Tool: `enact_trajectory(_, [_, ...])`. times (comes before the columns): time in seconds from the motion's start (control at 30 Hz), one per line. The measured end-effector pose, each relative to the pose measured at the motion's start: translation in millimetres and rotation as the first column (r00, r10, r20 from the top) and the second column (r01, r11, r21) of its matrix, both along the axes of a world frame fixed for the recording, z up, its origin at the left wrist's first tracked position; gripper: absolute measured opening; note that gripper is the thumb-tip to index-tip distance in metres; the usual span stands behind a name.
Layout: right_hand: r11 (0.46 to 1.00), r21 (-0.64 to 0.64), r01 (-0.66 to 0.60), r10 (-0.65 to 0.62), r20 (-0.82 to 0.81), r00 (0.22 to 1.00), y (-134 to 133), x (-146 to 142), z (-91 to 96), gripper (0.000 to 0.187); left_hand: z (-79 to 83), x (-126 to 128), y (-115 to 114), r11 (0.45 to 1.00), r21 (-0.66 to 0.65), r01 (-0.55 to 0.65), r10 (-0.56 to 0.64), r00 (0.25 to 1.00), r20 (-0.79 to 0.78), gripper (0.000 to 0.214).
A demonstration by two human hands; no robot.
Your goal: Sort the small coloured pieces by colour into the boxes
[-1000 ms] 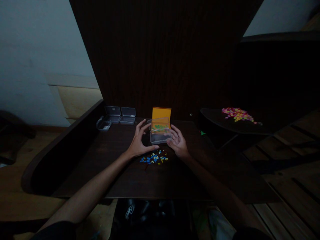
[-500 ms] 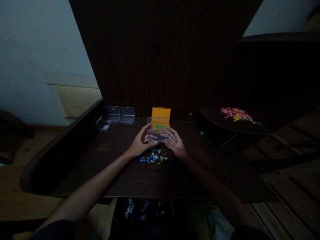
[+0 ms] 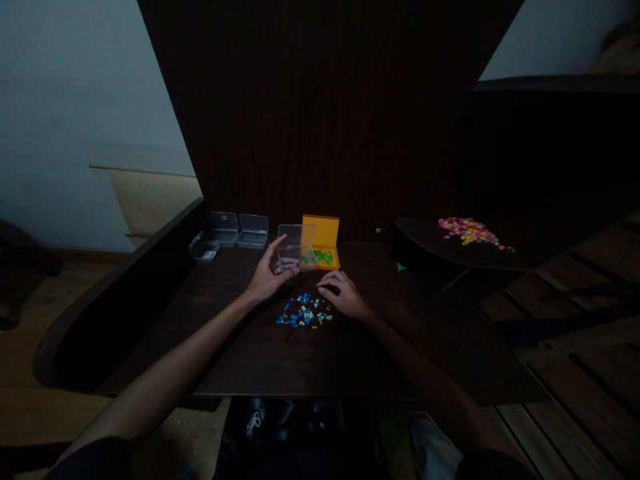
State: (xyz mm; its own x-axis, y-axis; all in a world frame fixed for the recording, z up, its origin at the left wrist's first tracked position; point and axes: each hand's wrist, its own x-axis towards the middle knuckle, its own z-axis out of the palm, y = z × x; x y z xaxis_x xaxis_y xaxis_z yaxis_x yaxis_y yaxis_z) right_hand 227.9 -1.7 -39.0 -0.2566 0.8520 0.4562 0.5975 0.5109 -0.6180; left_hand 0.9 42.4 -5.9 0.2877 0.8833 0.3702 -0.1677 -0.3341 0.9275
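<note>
My left hand (image 3: 270,275) is closed round the left side of a clear plastic box (image 3: 295,239) with its lid raised. Just behind it and to the right stands an orange box (image 3: 321,230), lid up, with small green pieces (image 3: 324,256) in it. On the desk in front lies a loose pile of small blue, white and yellow pieces (image 3: 304,312). My right hand (image 3: 344,293) hovers at the right edge of this pile, away from the clear box. Its fingers are curved, with a gap between thumb and forefinger, and I see nothing between them.
Several clear boxes (image 3: 253,238) stand with open lids at the desk's back left. Pink and yellow pieces (image 3: 469,231) are heaped on a dark curved shelf (image 3: 415,233) at right. A raised side panel (image 3: 120,300) borders the desk (image 3: 225,360) on the left.
My right hand has let go of the clear box and moved down to the right side of the pile. My left hand has carried the box a little left, uncovering the orange box's contents.
</note>
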Motion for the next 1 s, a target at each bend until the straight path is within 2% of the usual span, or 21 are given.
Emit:
enact_trajectory(0.17, [0.999,-0.033,-0.033,0.036,0.081,0.996,3.6,-0.3,-3.6,0.009,-7.3,4.0,-5.2,0.998,0.023,0.067,-0.065,0.996,-0.056,0.087])
enact_trajectory(0.4, [0.998,-0.046,-0.047,0.052,0.105,0.993,4.1,4.0,0.4,0.009,-12.1,4.4,-11.4,0.998,-0.016,0.062,-0.062,0.998,0.018,0.086])
enact_trajectory(0.6, [0.999,-0.022,0.044,-0.045,-0.063,0.997,4.1,13.8,16.5,0.017,-14.1,5.1,-12.4,0.998,-0.048,0.043,-0.041,0.998,0.038,0.087])
enact_trajectory(0.7, [0.994,-0.016,0.11,-0.111,-0.185,0.976,3.0,13.6,26.0,0.022,-16.1,7.9,-13.7,0.996,-0.06,0.067,-0.065,0.997,0.047,0.086])
enact_trajectory(0.8, [0.99,0.013,0.14,-0.134,-0.234,0.963,0.4,7.9,31.5,0.025,-18.3,13.1,-18.2,0.993,-0.049,0.108,-0.107,0.994,0.04,0.085])
enact_trajectory(0.9, [0.993,0.035,0.112,-0.104,-0.194,0.976,-3.3,0.3,32.0,0.023,-19.2,19.2,-25.6,0.986,-0.03,0.163,-0.162,0.986,0.024,0.083])
enact_trajectory(1.0, [0.992,0.083,0.098,-0.091,-0.086,0.992,-6.6,-5.2,29.6,0.019,-18.9,23.6,-32.6,0.978,-0.029,0.205,-0.205,0.979,0.007,0.081])
